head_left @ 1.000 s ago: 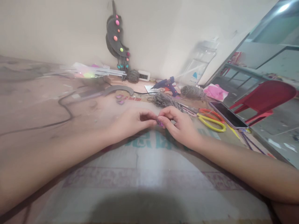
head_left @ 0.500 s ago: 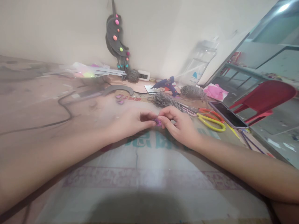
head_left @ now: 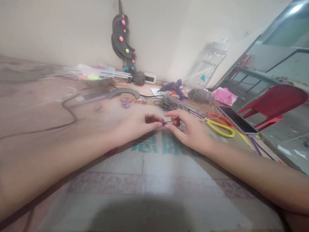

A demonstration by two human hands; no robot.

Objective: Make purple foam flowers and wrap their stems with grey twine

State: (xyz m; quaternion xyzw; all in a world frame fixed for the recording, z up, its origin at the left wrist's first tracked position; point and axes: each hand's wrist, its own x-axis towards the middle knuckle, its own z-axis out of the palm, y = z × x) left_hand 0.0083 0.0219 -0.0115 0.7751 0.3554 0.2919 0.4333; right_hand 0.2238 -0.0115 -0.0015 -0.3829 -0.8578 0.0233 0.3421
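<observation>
My left hand [head_left: 138, 125] is closed in a pinch, thumb against fingertips, on a small purple piece [head_left: 164, 123] held just above the board. Too small to make out fully, it has a thin grey strand [head_left: 169, 121] at it that runs towards my right hand. My right hand [head_left: 187, 127] is right beside the piece, its thumb tip near the lower edge and its index finger lifted apart from the thumb. Behind the hands lies loose grey yarn [head_left: 170, 103]. A few small purple pieces [head_left: 125, 102] rest farther left.
Scissors with yellow and orange handles [head_left: 219, 127] and a phone [head_left: 238, 119] lie at right. A blue glue gun [head_left: 172, 88], a clear bottle [head_left: 205, 66] and a grey yarn ball [head_left: 200, 96] stand behind. A grey crescent ornament [head_left: 120, 38] hangs on the wall. A black cable [head_left: 70, 112] crosses the left.
My right thumb and index finger have parted; before, they were pinched at the purple piece. The thin strand between the hands now shows. My left hand keeps its pinch.
</observation>
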